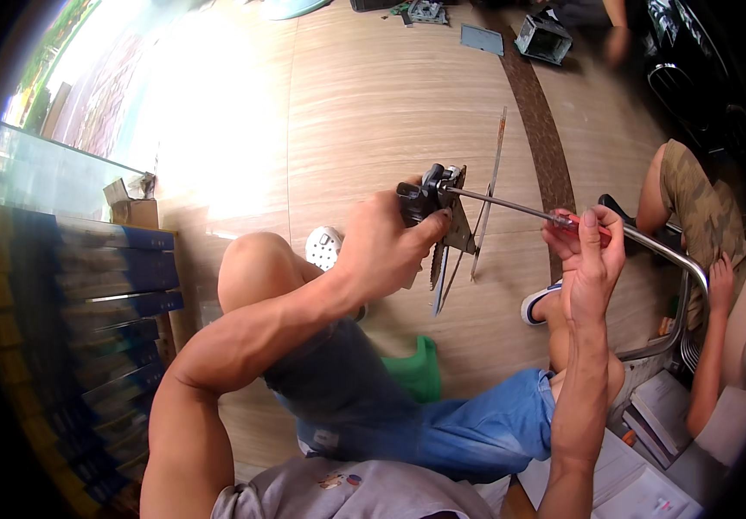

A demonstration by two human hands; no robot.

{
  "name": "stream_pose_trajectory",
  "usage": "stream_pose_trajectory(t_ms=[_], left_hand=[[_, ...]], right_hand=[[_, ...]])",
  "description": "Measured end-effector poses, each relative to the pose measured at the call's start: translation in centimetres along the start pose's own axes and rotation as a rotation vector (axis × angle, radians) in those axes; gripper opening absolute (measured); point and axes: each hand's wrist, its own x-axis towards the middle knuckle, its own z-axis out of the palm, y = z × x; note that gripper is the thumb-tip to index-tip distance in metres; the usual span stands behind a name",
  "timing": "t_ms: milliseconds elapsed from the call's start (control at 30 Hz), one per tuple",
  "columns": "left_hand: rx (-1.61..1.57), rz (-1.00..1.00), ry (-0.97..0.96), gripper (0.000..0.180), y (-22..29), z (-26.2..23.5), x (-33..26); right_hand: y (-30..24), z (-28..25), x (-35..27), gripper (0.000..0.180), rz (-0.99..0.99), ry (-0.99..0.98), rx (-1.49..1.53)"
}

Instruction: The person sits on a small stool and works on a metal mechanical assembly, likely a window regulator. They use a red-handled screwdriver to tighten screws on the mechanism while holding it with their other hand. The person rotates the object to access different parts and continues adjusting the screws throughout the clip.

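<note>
My left hand point(377, 246) is closed around a black plastic assembly point(419, 199) with a metal plate point(459, 232) on its far side, held up above the floor. Thin long metal strips point(496, 164) stick out from the plate, some up and some down. In my right hand point(589, 272), the fingers pinch the red handle of a screwdriver point(511, 205). Its long shaft runs leftward, and the tip meets the assembly near its top. Whether the tip sits in a screw is too small to tell.
A green plastic stool point(416, 368) stands between my legs. Stacked blue boxes point(118, 268) line the left. A metal case point(544, 40) and flat panel point(482, 39) lie far off. Another person point(693, 190) sits at right, by a chrome chair frame point(693, 272) and papers point(641, 489).
</note>
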Motion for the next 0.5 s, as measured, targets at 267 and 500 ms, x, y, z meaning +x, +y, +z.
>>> stream_pose_trajectory(t_ms=[267, 500], left_hand=[[0.060, -0.081, -0.038, 0.031, 0.3, -0.4, -0.2], [0.060, -0.088, -0.038, 0.031, 1.1, -0.3, -0.1]], right_hand=[[0.7, -0.6, -0.3, 0.034, -0.090, -0.079, 0.222], [0.1, 0.7, -0.3, 0.035, -0.111, -0.029, 0.254]])
